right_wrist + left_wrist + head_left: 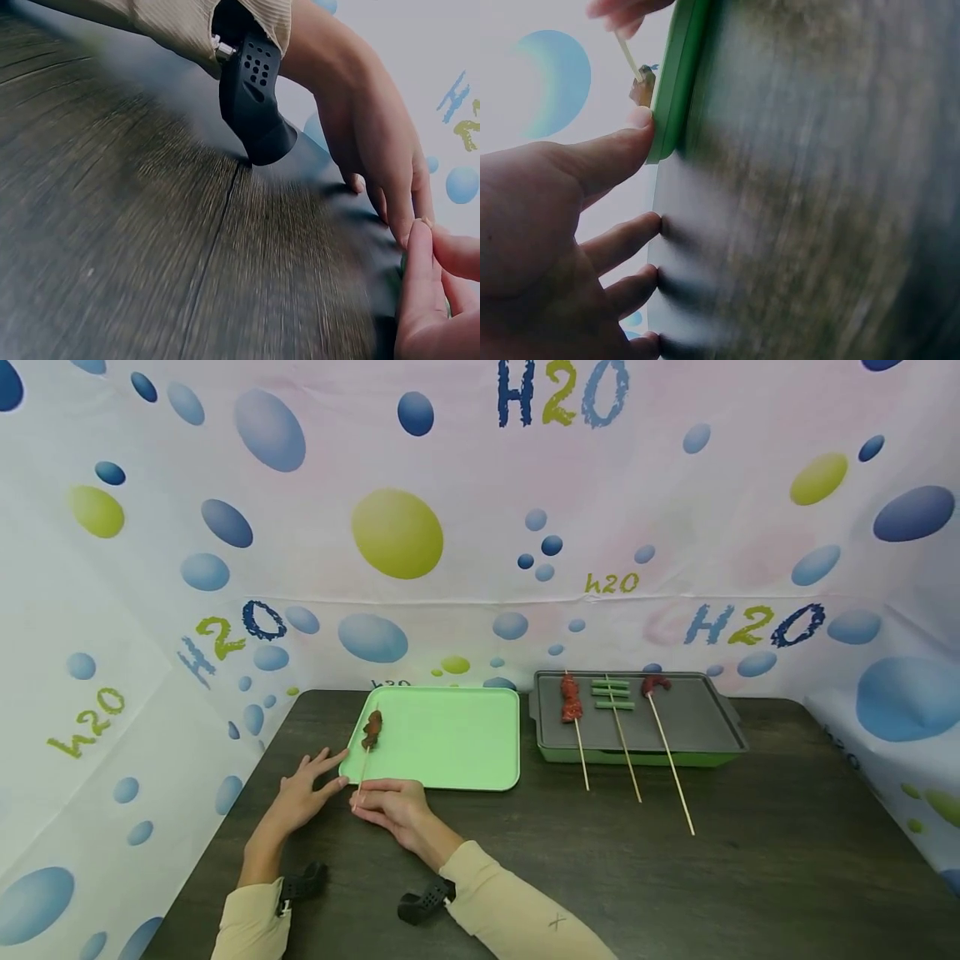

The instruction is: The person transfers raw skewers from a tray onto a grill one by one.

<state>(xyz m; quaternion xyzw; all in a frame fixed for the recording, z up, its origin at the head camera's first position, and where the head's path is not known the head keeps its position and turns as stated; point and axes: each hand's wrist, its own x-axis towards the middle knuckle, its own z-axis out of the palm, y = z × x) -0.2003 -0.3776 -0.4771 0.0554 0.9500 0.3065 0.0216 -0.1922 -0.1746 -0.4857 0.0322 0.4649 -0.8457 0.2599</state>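
Observation:
In the head view my right hand pinches the lower end of a wooden skewer threaded with browned meat pieces. That skewer lies along the left side of a light green tray. My left hand has its fingers spread at the tray's near left corner, some fingertips down on the table. In the left wrist view the thumb touches the tray's green edge, with the meat just beyond it. The right wrist view shows the right fingertips pressed together on the stick's end.
Right of the tray stands a grey-topped grill plate with a green base. On it lie a red meat skewer, a green vegetable skewer and a skewer with a dark red curled piece. Their sticks overhang its front edge above the dark table.

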